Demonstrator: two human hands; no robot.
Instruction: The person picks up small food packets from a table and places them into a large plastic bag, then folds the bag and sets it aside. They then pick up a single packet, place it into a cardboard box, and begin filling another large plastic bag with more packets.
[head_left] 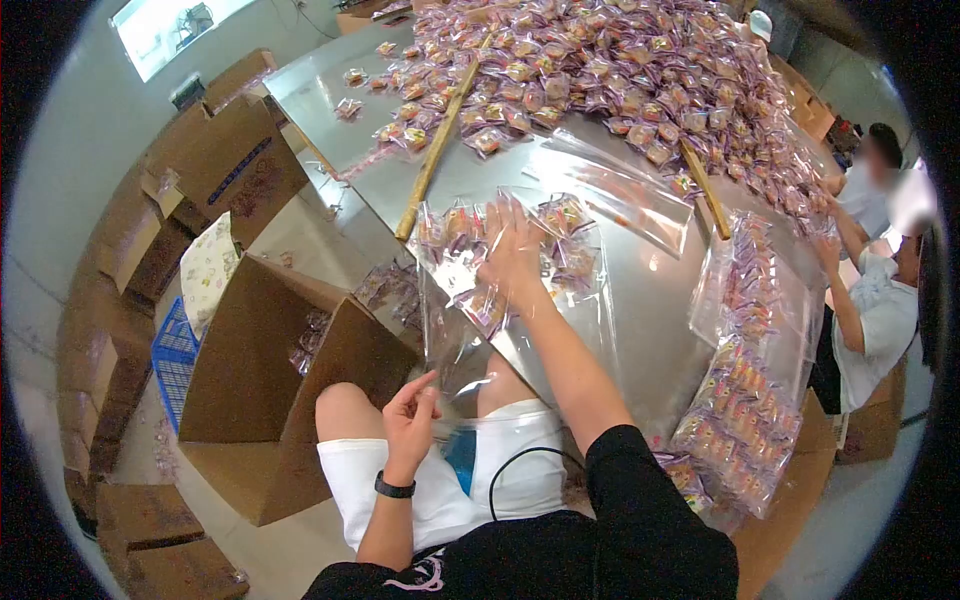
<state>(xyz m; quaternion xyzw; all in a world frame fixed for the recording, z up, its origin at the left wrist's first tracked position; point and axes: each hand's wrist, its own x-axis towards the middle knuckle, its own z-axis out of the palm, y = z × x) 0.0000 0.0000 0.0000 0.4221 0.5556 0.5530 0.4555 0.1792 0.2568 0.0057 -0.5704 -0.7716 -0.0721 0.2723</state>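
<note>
A large clear plastic bag (590, 335) lies over the near edge of the metal table, with several small purple-and-orange wrapped packets (565, 215) in its far end. My right hand (512, 255) lies among these packets, fingers stretched out and flat; whether it is inside the bag or on top is hard to tell. Lower down, above my lap, my left hand (408, 420) has its fingers curled at the bag's near edge, seemingly pinching the film. A black band circles the left wrist.
A big heap of wrapped packets (600, 70) covers the far metal table (375, 190). Two wooden strips (440, 150) bound it. Flat empty bags (615, 190) and filled bags (745, 420) lie right. An open carton (250, 370) stands left; people (880, 290) work at right.
</note>
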